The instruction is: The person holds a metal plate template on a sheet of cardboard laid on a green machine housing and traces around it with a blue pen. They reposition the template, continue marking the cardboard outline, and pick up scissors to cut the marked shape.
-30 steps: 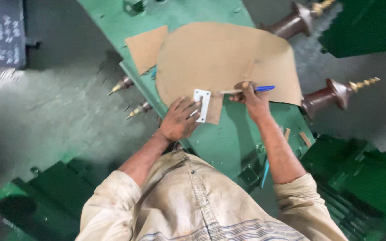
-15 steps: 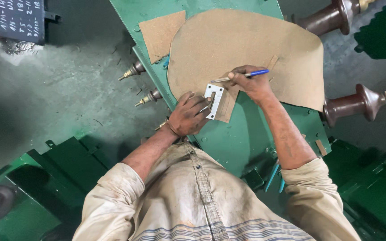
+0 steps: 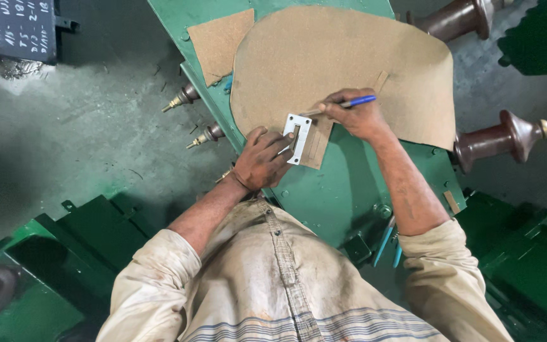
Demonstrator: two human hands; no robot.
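Note:
A large tan sheet (image 3: 343, 63) of cork-like material lies on a green metal housing (image 3: 337, 190). My left hand (image 3: 262, 158) presses a small white rectangular metal plate (image 3: 297, 138) with a slot flat onto the sheet's near edge. My right hand (image 3: 356, 116) holds a blue pen (image 3: 343, 105), its tip at the plate's upper edge. Both forearms reach out from light, stained sleeves.
A smaller tan piece (image 3: 220, 41) lies at the sheet's left. Brown insulators with brass tips (image 3: 508, 136) stick out on the right, small brass studs (image 3: 188, 95) on the left. A dark board (image 3: 14, 28) stands top left. Blue-handled tools (image 3: 384, 244) lie near my right elbow.
My hands have stayed on the plate and pen. The view has shifted, so the sheet and hands sit slightly higher and further right in the picture.

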